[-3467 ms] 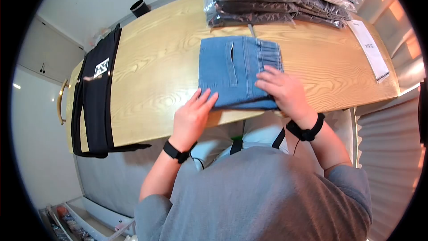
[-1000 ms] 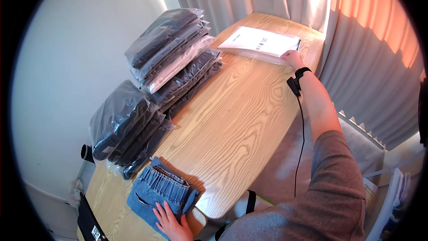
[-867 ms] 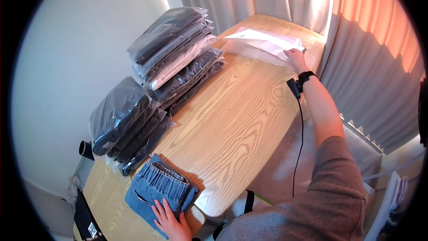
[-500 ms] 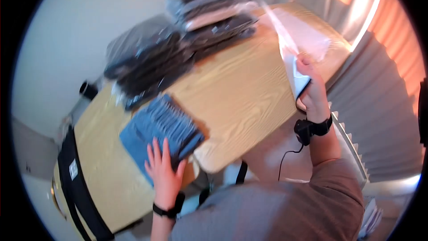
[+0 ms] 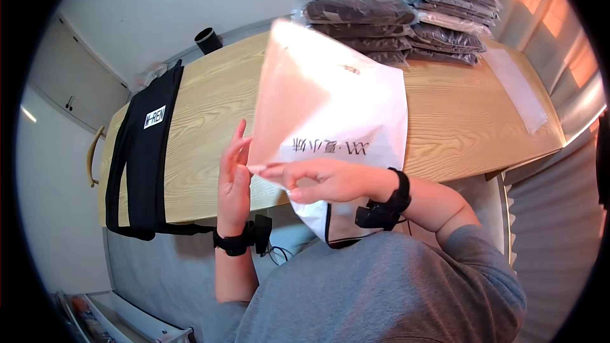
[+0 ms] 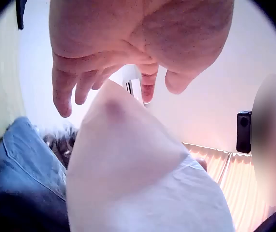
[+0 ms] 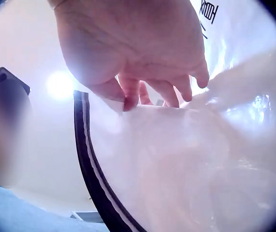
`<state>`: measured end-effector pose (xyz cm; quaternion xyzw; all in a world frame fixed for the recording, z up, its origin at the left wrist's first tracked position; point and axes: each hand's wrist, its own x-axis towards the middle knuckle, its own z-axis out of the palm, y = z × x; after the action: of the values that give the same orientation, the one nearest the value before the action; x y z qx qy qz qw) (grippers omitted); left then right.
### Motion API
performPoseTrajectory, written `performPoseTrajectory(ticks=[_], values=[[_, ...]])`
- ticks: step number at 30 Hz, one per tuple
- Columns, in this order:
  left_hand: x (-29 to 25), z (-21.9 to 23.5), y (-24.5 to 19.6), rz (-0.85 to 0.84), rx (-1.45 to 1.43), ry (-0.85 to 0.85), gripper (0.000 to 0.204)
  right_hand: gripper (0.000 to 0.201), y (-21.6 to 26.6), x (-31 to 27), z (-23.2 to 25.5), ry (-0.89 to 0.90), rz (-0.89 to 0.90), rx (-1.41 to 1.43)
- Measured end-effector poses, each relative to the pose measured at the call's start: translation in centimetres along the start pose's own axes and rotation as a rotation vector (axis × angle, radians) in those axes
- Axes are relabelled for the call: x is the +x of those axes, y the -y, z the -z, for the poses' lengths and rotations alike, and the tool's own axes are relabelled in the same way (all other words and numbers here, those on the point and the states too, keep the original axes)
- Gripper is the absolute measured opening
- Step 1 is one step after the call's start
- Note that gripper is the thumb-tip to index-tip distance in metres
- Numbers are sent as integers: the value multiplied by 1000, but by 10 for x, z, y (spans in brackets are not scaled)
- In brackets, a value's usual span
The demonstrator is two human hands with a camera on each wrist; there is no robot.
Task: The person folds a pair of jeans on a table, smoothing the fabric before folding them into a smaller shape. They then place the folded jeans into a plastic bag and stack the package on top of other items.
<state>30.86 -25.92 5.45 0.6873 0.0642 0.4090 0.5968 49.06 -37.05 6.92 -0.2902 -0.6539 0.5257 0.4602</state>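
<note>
A white translucent plastic bag (image 5: 343, 114) with dark printed characters and a black strip along one edge stands raised over the table's near side. My right hand (image 5: 330, 178) pinches its edge between thumb and fingers; in the right wrist view the thumb (image 7: 116, 96) meets the fingers there. Beside the bag's left corner my left hand (image 5: 234, 184) has its fingers extended; the left wrist view shows them spread above the corner, not curled round it. Folded blue jeans (image 6: 27, 179) appear behind the bag in that view, while the bag hides them in the head view.
Clear-bagged folded garments stand in two stacks (image 5: 356, 13) at the table's back. Another flat bag (image 5: 518, 89) lies on the right. A black garment (image 5: 143, 165) with a white label drapes over the table's left end. A black cup (image 5: 208, 41) sits behind the table.
My right hand has brought the bag from the table's right end to in front of me. My left hand has come off the jeans to the bag's corner. The head view has swung back left.
</note>
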Motion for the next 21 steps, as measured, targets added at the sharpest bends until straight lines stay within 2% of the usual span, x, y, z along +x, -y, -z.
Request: performPoseTrajectory(ticks=[1,3,4,5,7,8,9,11,12,13,14,15,16,17,19,20,21], values=[[-4,8,-3,-6,4,-7,41,17,-6,8,-5,9,2,-3],[-11,19,-9,127,226,3,30,20,-17,20,-14,82,-136,3],[-12,19,-11,223,324,-88,26,20,-24,25,-16,133,-123,-9],[-13,24,-7,222,319,-89,26,20,-28,25,-22,132,-127,-11],[-15,40,9,595,423,-124,32,24,-28,25,-31,-52,-92,-179],[-18,43,14,557,266,-183,37,31,-22,22,-21,19,-191,-344],[-21,49,21,555,258,-179,37,29,-15,17,-17,-148,-176,-413],[-26,68,33,393,99,-464,40,23,0,-1,-1,-476,-190,-469],[-26,81,32,356,192,-540,43,19,8,-13,13,-638,-220,-457],[-28,95,30,338,226,-601,43,11,9,-25,25,-899,-147,-460],[-31,110,29,319,260,-663,43,12,-3,-41,46,-1072,-106,-433],[-35,129,37,275,307,-727,43,23,-11,-56,58,-1243,-120,-467],[-40,148,43,278,324,-752,43,40,-36,-80,83,-1307,-183,-708],[-45,164,48,279,344,-777,44,40,-46,-96,91,-1309,-187,-712],[-48,184,61,259,362,-813,44,53,-53,-110,97,-1320,-465,-935],[-50,192,66,238,382,-851,44,53,-52,-110,98,-1320,-466,-936],[-51,199,68,239,382,-852,44,53,-42,-107,95,-1269,-501,-720]])
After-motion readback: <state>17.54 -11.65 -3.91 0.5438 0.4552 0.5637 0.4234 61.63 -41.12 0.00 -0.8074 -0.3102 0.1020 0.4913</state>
